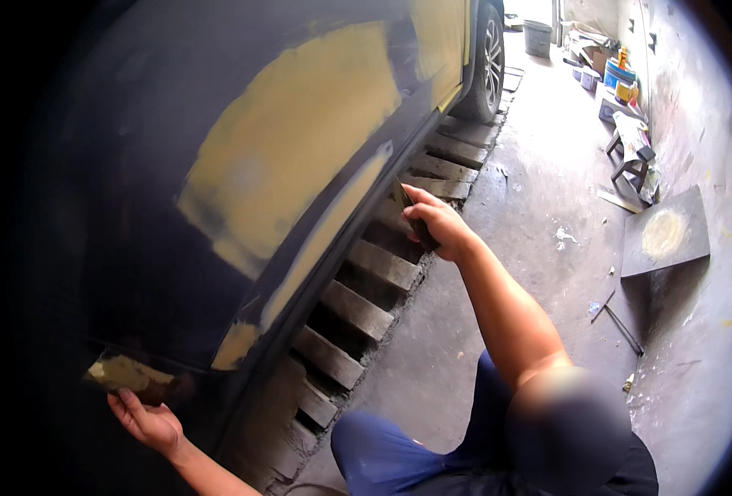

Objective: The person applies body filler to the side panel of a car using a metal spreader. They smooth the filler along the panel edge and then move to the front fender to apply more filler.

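My right hand (pixel 440 223) is closed round a dark, thin-bladed putty spreader (pixel 419 226), its tip pointing up beside the car's lower edge. Low on the left, my left hand (pixel 149 425) grips a flat plate (pixel 125 374) smeared with yellowish putty; its fingers are partly hidden beneath it. Both hands are near the side of a dark car (pixel 147 149). A broad yellow putty patch (pixel 292 140) covers the middle of the door, and a narrower putty strip (pixel 325 227) runs along its lower part.
Slotted concrete bars (pixel 358 307) line the floor beside the car, with a wheel (pixel 488 62) beyond. Along the right wall stand a square board (pixel 665 231), a small stool (pixel 630 149) and a blue tub (pixel 619 74). A grey bucket (pixel 537 38) stands far back.
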A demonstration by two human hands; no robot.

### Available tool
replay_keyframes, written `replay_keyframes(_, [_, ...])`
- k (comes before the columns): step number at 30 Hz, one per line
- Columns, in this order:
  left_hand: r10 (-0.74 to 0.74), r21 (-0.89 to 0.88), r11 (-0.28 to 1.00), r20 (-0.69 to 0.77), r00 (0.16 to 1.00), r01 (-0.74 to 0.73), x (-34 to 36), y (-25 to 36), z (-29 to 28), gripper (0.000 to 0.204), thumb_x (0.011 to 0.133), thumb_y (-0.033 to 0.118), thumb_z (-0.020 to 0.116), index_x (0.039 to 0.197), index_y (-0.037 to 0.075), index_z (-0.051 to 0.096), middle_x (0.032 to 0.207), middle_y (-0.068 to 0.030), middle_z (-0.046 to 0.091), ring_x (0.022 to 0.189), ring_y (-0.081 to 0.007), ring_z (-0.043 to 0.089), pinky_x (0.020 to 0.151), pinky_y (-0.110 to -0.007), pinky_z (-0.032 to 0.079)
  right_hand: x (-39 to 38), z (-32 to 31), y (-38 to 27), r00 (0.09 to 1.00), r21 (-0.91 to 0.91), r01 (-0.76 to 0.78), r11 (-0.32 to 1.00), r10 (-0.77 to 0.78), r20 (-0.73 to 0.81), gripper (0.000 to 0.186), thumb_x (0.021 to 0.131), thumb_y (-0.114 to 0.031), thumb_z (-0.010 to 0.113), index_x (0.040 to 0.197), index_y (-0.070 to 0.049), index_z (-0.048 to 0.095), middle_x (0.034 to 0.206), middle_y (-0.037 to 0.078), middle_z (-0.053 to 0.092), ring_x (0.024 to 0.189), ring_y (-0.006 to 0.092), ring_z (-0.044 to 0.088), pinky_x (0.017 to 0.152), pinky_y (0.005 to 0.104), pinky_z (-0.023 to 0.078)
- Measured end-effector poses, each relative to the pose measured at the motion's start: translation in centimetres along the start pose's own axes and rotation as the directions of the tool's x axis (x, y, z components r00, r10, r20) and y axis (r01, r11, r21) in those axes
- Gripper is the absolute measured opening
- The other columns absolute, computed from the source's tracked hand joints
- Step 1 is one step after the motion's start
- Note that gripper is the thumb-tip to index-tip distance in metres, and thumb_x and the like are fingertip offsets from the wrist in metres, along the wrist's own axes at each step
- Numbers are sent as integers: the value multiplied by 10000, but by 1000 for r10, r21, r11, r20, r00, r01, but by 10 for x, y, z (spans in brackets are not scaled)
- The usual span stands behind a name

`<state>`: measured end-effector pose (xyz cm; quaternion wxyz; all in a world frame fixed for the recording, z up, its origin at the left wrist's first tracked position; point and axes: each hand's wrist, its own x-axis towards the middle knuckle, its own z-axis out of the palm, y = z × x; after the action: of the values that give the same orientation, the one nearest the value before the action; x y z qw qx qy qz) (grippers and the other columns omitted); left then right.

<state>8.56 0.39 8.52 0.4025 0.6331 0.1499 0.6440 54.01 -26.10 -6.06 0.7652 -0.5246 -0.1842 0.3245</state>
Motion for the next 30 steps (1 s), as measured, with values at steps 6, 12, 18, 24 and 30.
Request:
replay_keyframes(6, [-34,57,997,-221,975,48,3,-6,2,392,980,206,475,1285,-40,462,1328,-169,495,1207,-263,485,1060,-367,338,83,-41,-12,998,-11,15,1000,-16,-57,543,851,-125,540,1384,-197,466,882,-20,539,772,87,503,564,276,456])
replay_keyframes(12, [-43,67,996,-95,994,50,6,-8,-23,408,985,237,474,1305,-16,455,1324,-161,494,1204,-252,477,1061,-360,330,112,-35,-31,978,-36,34,999,-40,-206,497,847,-153,541,1341,-199,518,843,-40,500,651,84,404,566,268,355])
replay_keyframes(18, [-55,114,991,-165,985,74,10,-8,-25,415,994,276,464,1322,22,454,1344,-153,470,1222,-244,455,1058,-375,329,131,-25,-24,964,-88,130,988,-147,-220,561,829,-122,570,1379,-94,465,1317,87,545,1017,160,534,848,277,420])
replay_keyframes(24, [-74,118,989,-146,986,92,13,-18,-43,407,996,277,448,1320,32,456,1319,-154,491,1211,-248,470,1061,-367,331,115,-7,-20,972,-62,144,988,-153,-180,569,828,-110,572,1381,-56,454,1386,128,495,1296,228,439,1040,291,335])
replay_keyframes(30, [-26,162,987,8,1000,24,9,-5,-24,396,991,276,454,1304,35,471,1316,-153,496,1197,-247,484,1056,-362,347,87,25,-12,985,-23,88,996,-90,-147,582,828,-134,560,1396,-87,445,1398,133,483,1298,239,437,1039,313,338])
